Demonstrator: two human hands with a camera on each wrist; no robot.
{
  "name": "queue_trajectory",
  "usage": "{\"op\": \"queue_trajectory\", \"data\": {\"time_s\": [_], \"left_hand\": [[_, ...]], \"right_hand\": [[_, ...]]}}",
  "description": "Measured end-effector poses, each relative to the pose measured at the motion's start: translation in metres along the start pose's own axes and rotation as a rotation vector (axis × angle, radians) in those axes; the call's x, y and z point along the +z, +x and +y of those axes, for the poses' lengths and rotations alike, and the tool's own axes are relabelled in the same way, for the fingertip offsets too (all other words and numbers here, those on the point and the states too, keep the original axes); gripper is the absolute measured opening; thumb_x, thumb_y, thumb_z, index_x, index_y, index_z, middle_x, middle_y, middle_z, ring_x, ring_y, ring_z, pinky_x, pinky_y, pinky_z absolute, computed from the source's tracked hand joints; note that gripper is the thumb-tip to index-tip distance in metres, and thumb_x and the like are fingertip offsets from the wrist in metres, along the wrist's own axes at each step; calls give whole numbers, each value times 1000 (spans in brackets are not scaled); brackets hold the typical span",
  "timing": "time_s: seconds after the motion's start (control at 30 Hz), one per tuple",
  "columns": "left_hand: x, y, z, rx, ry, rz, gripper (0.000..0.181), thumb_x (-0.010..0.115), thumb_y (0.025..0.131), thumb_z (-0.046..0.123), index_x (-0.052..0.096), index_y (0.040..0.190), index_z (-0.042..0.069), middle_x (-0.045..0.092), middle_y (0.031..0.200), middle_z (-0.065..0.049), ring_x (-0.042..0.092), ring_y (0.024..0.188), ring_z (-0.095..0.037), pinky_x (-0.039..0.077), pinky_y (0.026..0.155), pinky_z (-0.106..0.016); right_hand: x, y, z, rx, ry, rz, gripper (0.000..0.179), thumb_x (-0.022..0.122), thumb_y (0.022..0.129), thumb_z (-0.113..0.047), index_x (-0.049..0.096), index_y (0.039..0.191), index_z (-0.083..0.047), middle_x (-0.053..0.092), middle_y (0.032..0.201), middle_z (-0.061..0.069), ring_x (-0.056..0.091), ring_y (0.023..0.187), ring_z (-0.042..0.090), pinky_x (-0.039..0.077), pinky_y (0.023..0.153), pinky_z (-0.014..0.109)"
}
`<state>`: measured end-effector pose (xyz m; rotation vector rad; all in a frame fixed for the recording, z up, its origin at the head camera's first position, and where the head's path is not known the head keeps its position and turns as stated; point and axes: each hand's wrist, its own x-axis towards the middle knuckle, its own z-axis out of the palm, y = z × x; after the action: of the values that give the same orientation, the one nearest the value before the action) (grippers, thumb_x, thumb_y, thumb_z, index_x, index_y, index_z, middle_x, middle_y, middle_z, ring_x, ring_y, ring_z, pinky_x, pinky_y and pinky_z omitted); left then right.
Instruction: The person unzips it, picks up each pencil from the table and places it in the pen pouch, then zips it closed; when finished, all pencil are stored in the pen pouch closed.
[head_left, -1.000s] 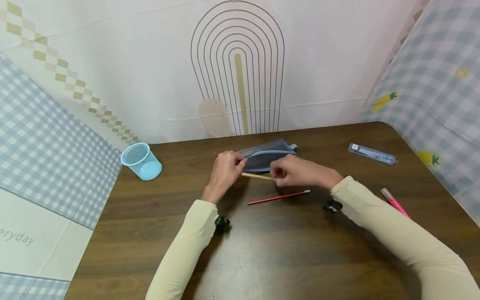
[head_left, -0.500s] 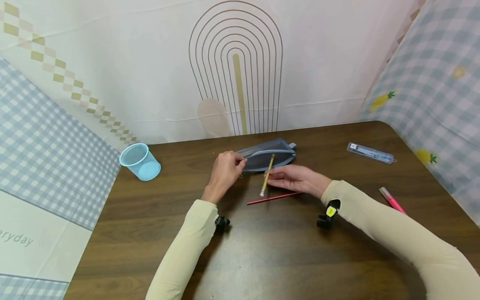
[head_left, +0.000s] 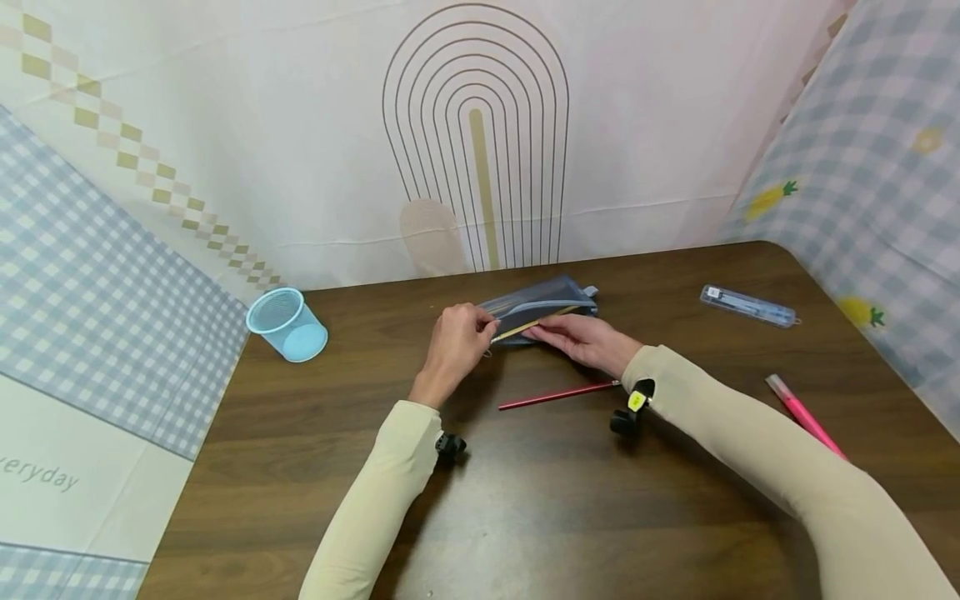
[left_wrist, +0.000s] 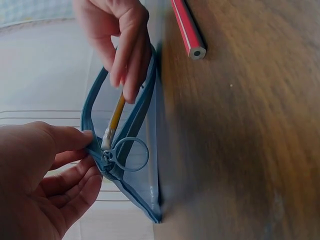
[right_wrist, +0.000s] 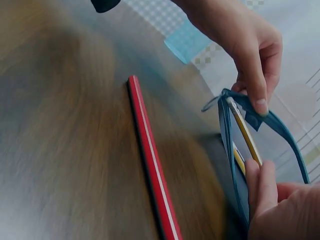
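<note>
A blue mesh zip pencil case (head_left: 551, 292) lies at the back of the table with its mouth spread. My left hand (head_left: 453, 346) pinches its rim near the zipper end, beside the ring pull (left_wrist: 132, 154). Between the fingers of my right hand (head_left: 588, 340) is a yellow pencil (right_wrist: 244, 126), slanting within the case's opening. Its eraser end lies close to the zipper corner, and its other end points right. Another yellow length (right_wrist: 238, 159) shows at the case, partly hidden. In front lies a red pencil (head_left: 555, 395), apart from both hands.
A light blue mesh cup (head_left: 288, 325) stands at the back left. Toward the right are a clear blue slim case (head_left: 750, 306) and a pink highlighter (head_left: 806, 417), partly behind my right sleeve. Fabric hangs behind the table (head_left: 510, 517).
My right hand has turned the yellow pencil from upright in view to slanting along the case and brought it into the opening. My left hand keeps its grip on the rim.
</note>
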<state>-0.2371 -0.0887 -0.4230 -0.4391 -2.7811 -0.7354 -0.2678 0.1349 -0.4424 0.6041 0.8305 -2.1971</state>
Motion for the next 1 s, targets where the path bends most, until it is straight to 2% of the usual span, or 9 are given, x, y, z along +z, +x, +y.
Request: {"op": "queue_trajectory", "data": {"time_s": [0.1, 0.17, 0.37, 0.47, 0.57, 0.7, 0.8, 0.87, 1.0], "left_hand": [[0, 0, 1, 2, 1, 1, 15, 73, 94, 21, 81, 92, 9, 76, 83, -2, 64, 72, -13, 54, 68, -29], [0, 1, 1, 9, 3, -1, 15, 72, 94, 21, 81, 91, 9, 75, 82, -2, 63, 71, -13, 54, 67, -29], [1, 0, 2, 22, 11, 0, 15, 72, 94, 21, 81, 91, 9, 76, 83, -3, 64, 72, -14, 54, 68, -30], [1, 0, 1, 17, 15, 4, 14, 73, 93, 21, 81, 92, 9, 76, 84, -3, 65, 73, -14, 54, 69, -31], [2, 0, 1, 17, 17, 4, 14, 73, 93, 21, 81, 92, 9, 77, 84, -2, 65, 73, -14, 54, 69, -31], [2, 0, 2, 25, 10, 0, 15, 72, 94, 20, 81, 93, 9, 77, 85, -3, 64, 73, -14, 54, 69, -30], [2, 0, 1, 29, 12, 4, 15, 71, 94, 20, 81, 92, 9, 77, 85, -3, 65, 73, -14, 55, 70, -31], [2, 0, 1, 32, 15, 9, 14, 72, 94, 19, 81, 91, 9, 76, 84, -3, 65, 73, -14, 56, 71, -31], [3, -2, 1, 31, 9, 6, 15, 72, 94, 21, 81, 91, 9, 75, 80, -2, 65, 72, -14, 55, 70, -31]], "right_hand": [[4, 2, 1, -23, 14, 3, 59, 48, 102, 2, 29, 158, -6, 50, 148, 23, 58, 132, 23, 46, 106, 22], [6, 3, 2, -41, 9, 15, 60, 48, 102, 3, 29, 158, -7, 40, 157, 17, 50, 140, 19, 46, 106, 23], [8, 4, 4, -63, -12, 22, 58, 45, 103, 3, 29, 157, -5, 30, 163, 16, 38, 147, 21, 43, 107, 21], [9, 4, 6, -62, -19, 28, 56, 46, 103, 2, 31, 156, -4, 33, 160, 18, 40, 146, 22, 43, 107, 21], [8, 2, 6, -55, -17, 40, 56, 49, 102, 1, 34, 155, -4, 46, 151, 21, 48, 141, 22, 44, 106, 22], [6, -1, 4, -37, -5, 46, 57, 49, 102, 1, 33, 156, -4, 66, 125, 26, 50, 139, 21, 45, 106, 20], [5, -4, 4, -26, -25, 32, 57, 47, 103, 1, 28, 157, -2, 71, 107, 29, 44, 143, 22, 44, 106, 19], [5, -5, 4, -25, -49, 25, 57, 46, 103, 0, 28, 157, 0, 71, 105, 30, 45, 142, 22, 44, 106, 19], [2, -10, 5, -35, -124, -2, 51, 47, 104, -1, 34, 153, 4, 70, 115, 26, 65, 124, 26, 44, 108, 24]]}}
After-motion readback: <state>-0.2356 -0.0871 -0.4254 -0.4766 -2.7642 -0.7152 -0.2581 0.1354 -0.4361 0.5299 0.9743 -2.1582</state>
